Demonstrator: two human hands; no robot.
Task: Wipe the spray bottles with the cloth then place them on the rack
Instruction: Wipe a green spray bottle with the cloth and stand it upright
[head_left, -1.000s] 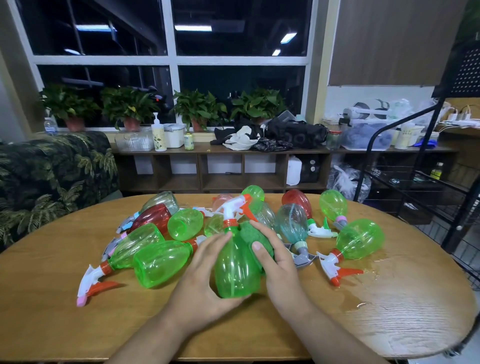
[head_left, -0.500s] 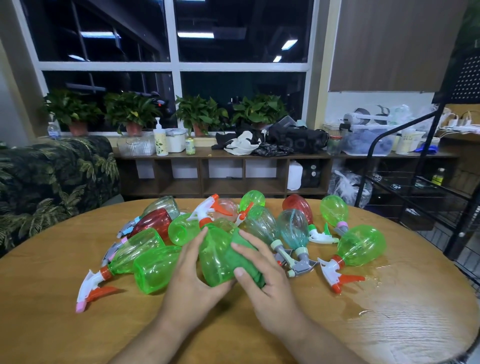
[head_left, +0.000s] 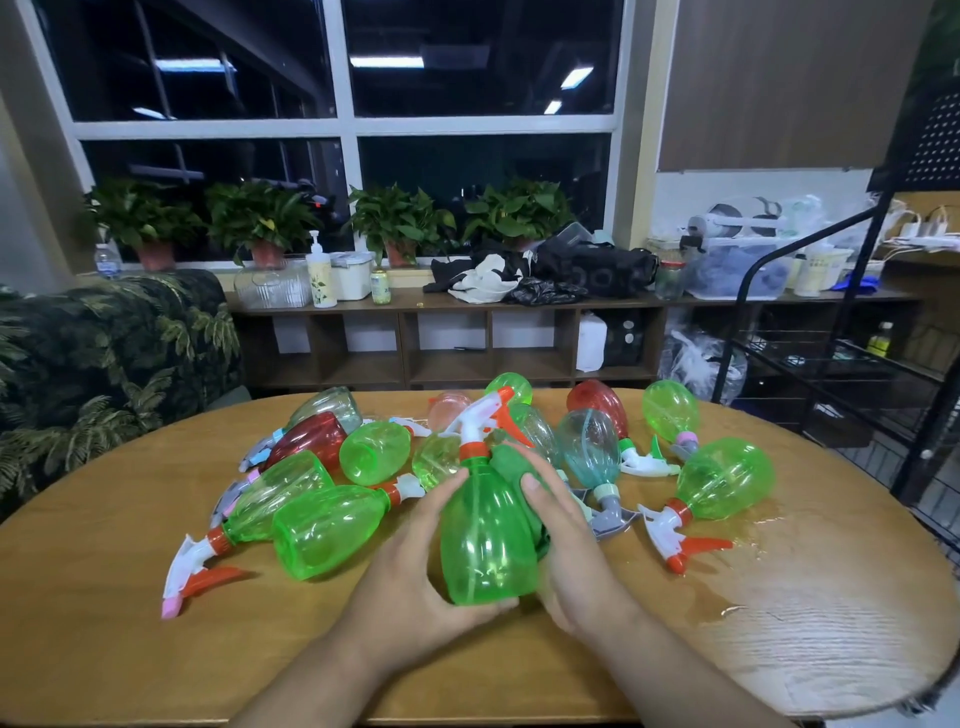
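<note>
A green spray bottle (head_left: 485, 540) with a white and orange trigger head stands nearly upright on the wooden table (head_left: 130, 649). My left hand (head_left: 415, 577) grips its left side and base. My right hand (head_left: 566, 540) presses a green cloth (head_left: 511, 465) against the bottle's right side, with the thumb on the cloth. Most of the cloth is hidden behind the bottle and my hand. Behind it lie several other spray bottles, green (head_left: 327, 530), red (head_left: 311, 439) and pale blue (head_left: 589, 449). A black wire rack (head_left: 852, 358) stands at the right.
A wet patch (head_left: 748, 525) glistens on the table to the right. A leaf-patterned sofa (head_left: 104, 358) sits at the left. A low wooden shelf (head_left: 441, 306) with plants, bags and containers runs under the window.
The bottle was tilted to the left half a second ago and now stands nearly upright again. Both hands stayed on it, the right hand rubbing the cloth along its side.
</note>
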